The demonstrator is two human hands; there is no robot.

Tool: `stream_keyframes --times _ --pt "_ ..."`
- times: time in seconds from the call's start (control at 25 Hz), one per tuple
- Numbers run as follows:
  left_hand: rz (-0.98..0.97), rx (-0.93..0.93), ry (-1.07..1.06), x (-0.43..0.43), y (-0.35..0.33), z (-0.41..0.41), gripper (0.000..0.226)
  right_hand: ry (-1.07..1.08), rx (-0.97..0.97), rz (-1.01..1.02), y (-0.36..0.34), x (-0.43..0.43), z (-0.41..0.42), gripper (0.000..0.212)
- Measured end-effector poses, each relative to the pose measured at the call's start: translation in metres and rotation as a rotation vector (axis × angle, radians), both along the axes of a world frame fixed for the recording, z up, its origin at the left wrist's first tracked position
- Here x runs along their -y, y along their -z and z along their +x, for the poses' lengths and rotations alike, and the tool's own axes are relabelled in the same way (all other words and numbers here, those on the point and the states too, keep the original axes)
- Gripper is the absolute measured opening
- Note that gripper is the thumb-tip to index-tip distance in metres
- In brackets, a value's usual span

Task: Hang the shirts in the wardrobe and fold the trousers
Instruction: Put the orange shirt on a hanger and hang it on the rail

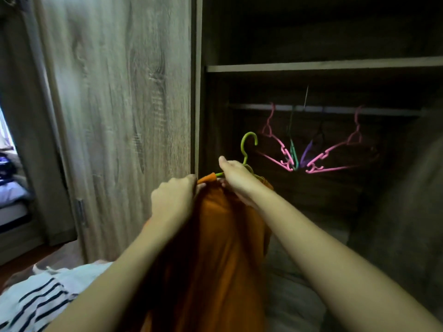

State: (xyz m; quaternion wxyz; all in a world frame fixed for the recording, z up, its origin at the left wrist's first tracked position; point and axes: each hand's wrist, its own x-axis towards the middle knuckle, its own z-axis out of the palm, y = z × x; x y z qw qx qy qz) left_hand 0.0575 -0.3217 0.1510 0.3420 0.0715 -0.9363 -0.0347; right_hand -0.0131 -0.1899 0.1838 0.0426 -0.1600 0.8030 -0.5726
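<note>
Between hands: orange shirt on green hanger. Left hand pinching shoulder fabric; right hand clamped at hanger neck, steadying for fitting. Beyond, right: wardrobe rail, empty pink hangers. Below left: striped garment.

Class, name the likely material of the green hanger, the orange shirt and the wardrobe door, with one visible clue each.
Green hanger: probably plastic, or coated wire; thin, smooth, uniformly coloured hook.
Orange shirt: soft woven or knit fabric; it drapes in folds.
Wardrobe door: wood-grain board, possibly laminate; matte grey-brown grain pattern.
</note>
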Motion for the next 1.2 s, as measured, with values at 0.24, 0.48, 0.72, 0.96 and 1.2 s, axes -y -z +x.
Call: stream_keyframes --times 0.24,0.48,0.72,0.96,1.2 --pt "0.152 0.067 0.044 -0.038 -0.006 -0.025 0.034 0.102 -0.015 -0.342 -0.006 -0.001 -0.063 0.067" --pt "0.478 -0.035 0.498 -0.061 0.000 -0.064 0.050 0.055 -0.076 -0.296 -0.042 -0.009 -0.126 0.059" --pt "0.623 0.017 0.605 -0.074 -0.017 -0.148 0.060 0.059 -0.129 -0.174 -0.065 -0.012 -0.202 0.027" --pt "0.644 0.028 0.602 -0.067 -0.028 -0.213 0.059 0.135 -0.087 -0.089 -0.074 0.002 -0.262 0.031" --pt "0.679 0.054 0.575 -0.069 -0.008 -0.234 0.063 0.205 -0.108 0.060 -0.058 0.008 -0.288 0.032"
